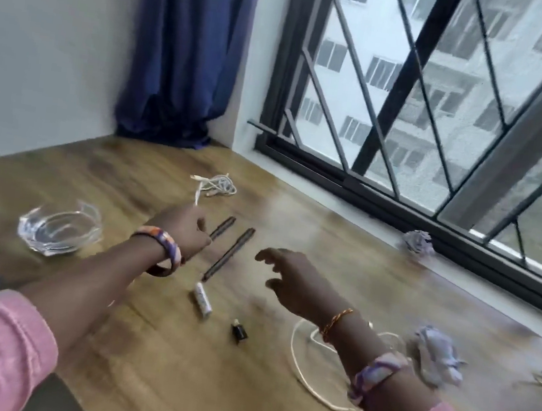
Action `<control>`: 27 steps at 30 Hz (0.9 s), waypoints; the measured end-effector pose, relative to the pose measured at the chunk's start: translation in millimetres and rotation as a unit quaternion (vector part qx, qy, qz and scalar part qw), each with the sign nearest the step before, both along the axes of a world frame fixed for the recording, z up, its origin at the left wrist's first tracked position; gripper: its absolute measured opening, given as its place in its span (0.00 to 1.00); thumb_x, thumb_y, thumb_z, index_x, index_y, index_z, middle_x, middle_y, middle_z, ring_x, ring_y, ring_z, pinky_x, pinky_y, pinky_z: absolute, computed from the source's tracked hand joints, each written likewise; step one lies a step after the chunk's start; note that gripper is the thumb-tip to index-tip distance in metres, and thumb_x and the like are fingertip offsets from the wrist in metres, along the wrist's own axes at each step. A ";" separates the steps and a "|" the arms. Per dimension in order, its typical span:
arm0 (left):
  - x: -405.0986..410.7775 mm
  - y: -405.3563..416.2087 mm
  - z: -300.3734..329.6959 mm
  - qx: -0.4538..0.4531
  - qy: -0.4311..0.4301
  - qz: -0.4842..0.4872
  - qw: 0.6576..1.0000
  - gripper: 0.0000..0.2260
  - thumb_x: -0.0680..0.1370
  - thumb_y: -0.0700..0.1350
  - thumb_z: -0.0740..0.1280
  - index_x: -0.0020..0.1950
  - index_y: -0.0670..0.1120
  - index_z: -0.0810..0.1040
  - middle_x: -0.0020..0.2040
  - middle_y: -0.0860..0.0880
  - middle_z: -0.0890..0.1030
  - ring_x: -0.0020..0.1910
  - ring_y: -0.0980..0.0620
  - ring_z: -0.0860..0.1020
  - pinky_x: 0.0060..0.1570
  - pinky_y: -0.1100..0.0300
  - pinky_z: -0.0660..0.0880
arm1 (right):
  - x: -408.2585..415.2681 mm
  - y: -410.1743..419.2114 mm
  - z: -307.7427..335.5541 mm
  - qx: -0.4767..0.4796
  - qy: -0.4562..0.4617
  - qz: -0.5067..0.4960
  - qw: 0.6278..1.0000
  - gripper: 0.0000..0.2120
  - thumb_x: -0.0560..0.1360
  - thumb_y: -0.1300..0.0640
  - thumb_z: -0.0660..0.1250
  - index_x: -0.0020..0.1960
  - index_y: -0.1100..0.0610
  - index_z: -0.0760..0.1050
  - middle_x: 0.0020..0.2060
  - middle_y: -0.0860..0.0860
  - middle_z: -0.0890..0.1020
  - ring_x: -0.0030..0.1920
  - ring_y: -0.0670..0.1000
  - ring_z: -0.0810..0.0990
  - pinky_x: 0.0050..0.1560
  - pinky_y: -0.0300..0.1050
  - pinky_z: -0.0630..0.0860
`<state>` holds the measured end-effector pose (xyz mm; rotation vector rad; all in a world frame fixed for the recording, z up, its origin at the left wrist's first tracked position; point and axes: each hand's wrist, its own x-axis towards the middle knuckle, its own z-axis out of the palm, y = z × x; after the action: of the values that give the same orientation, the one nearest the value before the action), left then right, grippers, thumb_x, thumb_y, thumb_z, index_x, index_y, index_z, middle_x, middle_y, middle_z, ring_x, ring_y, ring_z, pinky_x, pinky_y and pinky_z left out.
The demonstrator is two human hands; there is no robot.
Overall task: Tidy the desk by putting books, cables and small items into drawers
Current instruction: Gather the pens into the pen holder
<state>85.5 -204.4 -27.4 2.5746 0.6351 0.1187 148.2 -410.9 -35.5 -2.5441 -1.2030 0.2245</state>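
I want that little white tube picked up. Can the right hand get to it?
Probably yes. The right hand hovers open just right of the white tube, which lies alone on the desk with nothing between them.

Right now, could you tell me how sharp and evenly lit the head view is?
Head view: daylight from the window throws glare across the desk; motion blur softens the right hand and crumpled paper; wide-angle distortion tilts the window bars.

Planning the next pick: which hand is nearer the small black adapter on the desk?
Right. The right hand hovers open just beyond the small black adapter, slightly to its right. The left hand is farther off, beyond it to the left, by the two dark pens.
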 end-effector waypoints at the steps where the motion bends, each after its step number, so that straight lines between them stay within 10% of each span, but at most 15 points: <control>1: -0.2 5.4 -6.3 0.009 0.005 0.006 1.000 0.06 0.70 0.44 0.71 0.44 0.43 0.81 0.46 0.44 0.82 0.47 0.44 0.79 0.47 0.58 0.75 | -1.5 15.3 -5.2 -0.012 -0.015 0.017 1.000 0.23 0.74 0.65 0.64 0.68 0.53 0.67 0.63 0.55 0.73 0.60 0.57 0.74 0.56 0.52 0.74; 6: 6.0 2.4 -31.2 0.073 0.078 0.006 0.994 0.15 0.73 0.53 0.68 0.53 0.44 0.77 0.55 0.44 0.79 0.54 0.44 0.77 0.51 0.55 0.75 | -2.2 58.6 -17.7 -0.134 -0.141 0.043 0.980 0.29 0.75 0.67 0.56 0.73 0.50 0.58 0.72 0.60 0.58 0.71 0.61 0.58 0.61 0.56 0.70; 11: 11.0 -8.8 -25.9 0.087 0.109 0.012 0.990 0.08 0.74 0.43 0.64 0.50 0.42 0.77 0.55 0.42 0.79 0.55 0.42 0.77 0.48 0.57 0.73 | 7.0 56.7 -28.6 -0.145 -0.190 0.043 0.970 0.16 0.77 0.62 0.54 0.64 0.55 0.67 0.66 0.59 0.67 0.69 0.59 0.60 0.57 0.54 0.69; 15: 9.3 -11.2 -10.8 -0.069 0.080 0.017 0.994 0.11 0.72 0.39 0.64 0.29 0.43 0.71 0.33 0.42 0.78 0.36 0.43 0.78 0.30 0.63 0.70 | 13.3 30.7 -35.8 -0.054 -0.249 0.073 0.964 0.12 0.74 0.64 0.59 0.55 0.53 0.71 0.56 0.56 0.76 0.62 0.59 0.71 0.51 0.52 0.71; 18: 12.5 -15.0 1.5 -0.270 0.025 0.025 0.962 0.08 0.72 0.34 0.65 0.33 0.40 0.72 0.31 0.43 0.77 0.28 0.49 0.76 0.25 0.64 0.73 | 17.6 5.3 -25.8 0.019 -0.245 0.041 0.968 0.08 0.74 0.59 0.64 0.52 0.52 0.70 0.52 0.51 0.79 0.58 0.55 0.77 0.46 0.48 0.72; 27: 51.5 -118.8 47.8 -0.314 -0.016 -0.142 0.939 0.07 0.72 0.32 0.68 0.37 0.41 0.74 0.35 0.45 0.78 0.33 0.52 0.77 0.31 0.64 0.77 | 1.4 -108.5 46.8 0.218 -0.155 -0.199 0.943 0.11 0.79 0.56 0.55 0.60 0.55 0.67 0.42 0.61 0.80 0.40 0.65 0.78 0.39 0.54 0.75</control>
<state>137.0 -323.2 20.4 2.0042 0.2232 -0.1226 149.6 -519.4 11.3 -2.3970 -0.6954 -0.4977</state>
